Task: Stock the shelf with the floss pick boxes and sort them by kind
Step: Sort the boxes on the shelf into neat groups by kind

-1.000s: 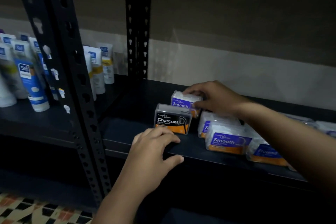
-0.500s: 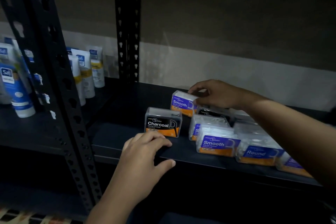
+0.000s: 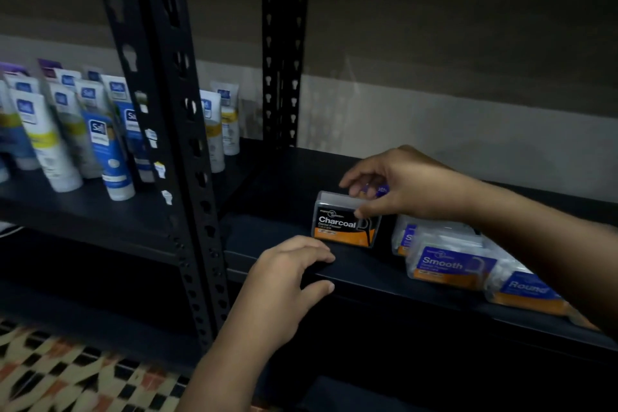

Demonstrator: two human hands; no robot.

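On the dark metal shelf [image 3: 277, 197], right bay, near its front edge: clear plastic box with black-and-orange "Charcoal" label [image 3: 346, 222], upright, label facing me. Right hand [image 3: 408, 186] reaches over it, thumb and fingers pinching its top. Behind that hand, a purple-labelled box [image 3: 376, 190] peeks through, mostly hidden; I cannot read its kind. Left hand [image 3: 287, 281] holds no box: fingers curled over the shelf's front lip, thumb under it.

To the right of the Charcoal box, a loose cluster: clear box with purple "Smooth" label [image 3: 449, 266], another purple-labelled box [image 3: 406, 237] just behind it, and a blue "Round" box [image 3: 523, 289] touching the Smooth one.

Progress, my judgement: boxes are on the shelf, but the kinds sit mixed, so sorting is early. Grouping remains.

Room: bare shelf runs left of the Charcoal box up to the perforated black upright [image 3: 197, 177]. Tubes [image 3: 107, 144] occupy the neighbouring bay. Front lip close; sliding boxes forward risks a drop.
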